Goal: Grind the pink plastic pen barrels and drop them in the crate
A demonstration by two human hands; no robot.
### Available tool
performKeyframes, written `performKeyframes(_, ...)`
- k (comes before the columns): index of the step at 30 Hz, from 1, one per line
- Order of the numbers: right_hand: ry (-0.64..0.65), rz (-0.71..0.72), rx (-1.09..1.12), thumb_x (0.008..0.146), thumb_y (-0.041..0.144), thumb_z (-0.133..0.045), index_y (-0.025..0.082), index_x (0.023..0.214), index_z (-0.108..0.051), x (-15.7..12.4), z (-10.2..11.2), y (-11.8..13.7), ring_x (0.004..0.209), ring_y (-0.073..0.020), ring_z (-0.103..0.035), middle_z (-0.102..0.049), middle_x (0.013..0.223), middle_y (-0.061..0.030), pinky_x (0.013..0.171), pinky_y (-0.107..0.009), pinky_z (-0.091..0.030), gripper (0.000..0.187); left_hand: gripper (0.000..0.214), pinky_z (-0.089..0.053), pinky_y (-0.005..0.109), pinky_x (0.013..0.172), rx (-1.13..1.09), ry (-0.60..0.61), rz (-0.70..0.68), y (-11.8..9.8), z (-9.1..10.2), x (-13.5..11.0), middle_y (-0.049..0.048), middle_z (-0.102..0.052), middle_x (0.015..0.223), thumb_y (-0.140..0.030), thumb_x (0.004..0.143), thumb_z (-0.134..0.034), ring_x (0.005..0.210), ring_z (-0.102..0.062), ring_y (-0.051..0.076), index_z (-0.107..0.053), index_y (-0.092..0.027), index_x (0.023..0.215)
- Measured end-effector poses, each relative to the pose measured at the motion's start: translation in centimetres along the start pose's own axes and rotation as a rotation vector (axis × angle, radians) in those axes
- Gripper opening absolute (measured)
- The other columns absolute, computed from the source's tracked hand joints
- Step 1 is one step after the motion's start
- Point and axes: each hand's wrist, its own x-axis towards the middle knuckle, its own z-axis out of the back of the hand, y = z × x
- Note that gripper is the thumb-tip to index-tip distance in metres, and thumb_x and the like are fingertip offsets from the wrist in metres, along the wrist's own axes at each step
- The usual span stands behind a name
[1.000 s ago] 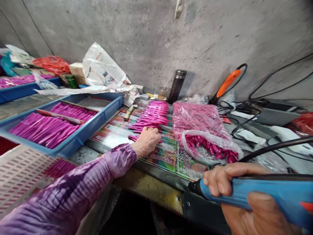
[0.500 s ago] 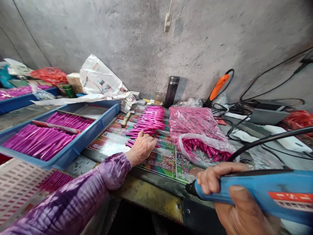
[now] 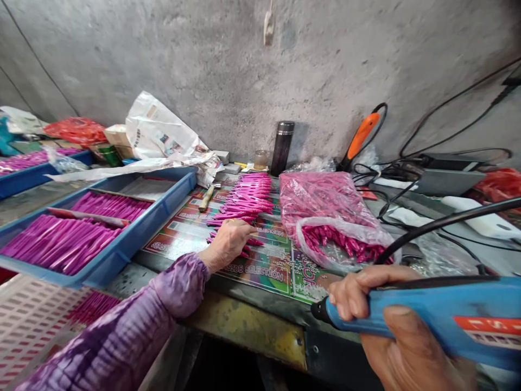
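Observation:
My left hand point(image 3: 228, 241), in a purple patterned sleeve, is closed low over slim pink pen-like pieces on the printed mat point(image 3: 260, 271). Pointed pink tips stick out from beneath its fingers; the grip itself is mostly hidden. Just beyond it lies a row of the same pink pieces point(image 3: 248, 198). My right hand point(image 3: 391, 320) is wrapped round a blue electric screwdriver point(image 3: 431, 309), whose black nose points left over the bench's front edge. Tiny silvery bits point(image 3: 307, 288) are scattered on the mat near that nose.
A clear bag point(image 3: 321, 195) of pink pieces lies right of the row. Left are a blue tray point(image 3: 163, 203) of pink pieces and a perforated basket point(image 3: 28, 331). Behind stand a black flask point(image 3: 282, 147) and a small hammer point(image 3: 207, 198). Cables point(image 3: 382, 201) tangle at the right.
My left hand has shifted slightly left and toward me, its fingers more drawn together, and the pink tips beneath it lie differently. My right hand keeps its hold on the screwdriver. The view has tilted slightly.

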Motion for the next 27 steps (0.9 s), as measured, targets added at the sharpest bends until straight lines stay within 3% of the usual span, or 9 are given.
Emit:
performKeyframes(6,0.018,0.021,-0.021,0.092,0.049,-0.066,0.025,0.087,-0.063,0.1,0.2,-0.1,0.061,-0.0161,-0.057,-0.059,0.066,0.0018,0.067,-0.035,-0.049,0.025,0.015,-0.052,0.032,0.088,0.013,-0.036,0.039,0.4,0.7,-0.7,0.0081,-0.078,0.099,-0.016,0.099,-0.064,0.098,-0.072,0.021,-0.077,-0.016,0.105)
performKeyframes(19,-0.027,-0.017,0.035,0.087,0.052,-0.074,0.026,0.089,-0.064,0.1,-0.3,0.1,0.062,-0.0165,-0.056,-0.058,0.067,0.0016,0.068,-0.036,-0.051,0.028,0.014,-0.045,0.039,0.089,0.113,0.155,-0.027,-0.2,1.0,1.0,0.0099,-0.073,0.099,-0.019,0.095,-0.064,0.098,-0.064,0.026,-0.078,-0.018,0.093)
performKeyframes(23,-0.018,0.006,0.094,0.085,0.049,-0.076,0.025,0.093,-0.065,0.3,-0.2,-0.2,0.061,-0.0148,-0.057,-0.059,0.066,0.0028,0.066,-0.034,-0.052,0.027,0.013,-0.045,0.04,0.088,0.102,0.137,-0.049,-0.3,0.9,0.8,0.0099,-0.073,0.098,-0.016,0.095,-0.063,0.099,-0.064,0.028,-0.075,-0.017,0.093)
performKeyframes(27,-0.008,0.071,0.119,0.085,0.043,-0.077,0.023,0.092,-0.067,1.1,-0.3,-0.8,0.059,-0.0138,-0.058,-0.06,0.064,0.0034,0.065,-0.033,-0.053,0.023,0.012,-0.045,0.042,0.089,0.065,0.043,-0.056,0.0,0.5,0.7,0.0105,-0.074,0.098,-0.014,0.095,-0.06,0.098,-0.065,0.028,-0.072,-0.016,0.094)
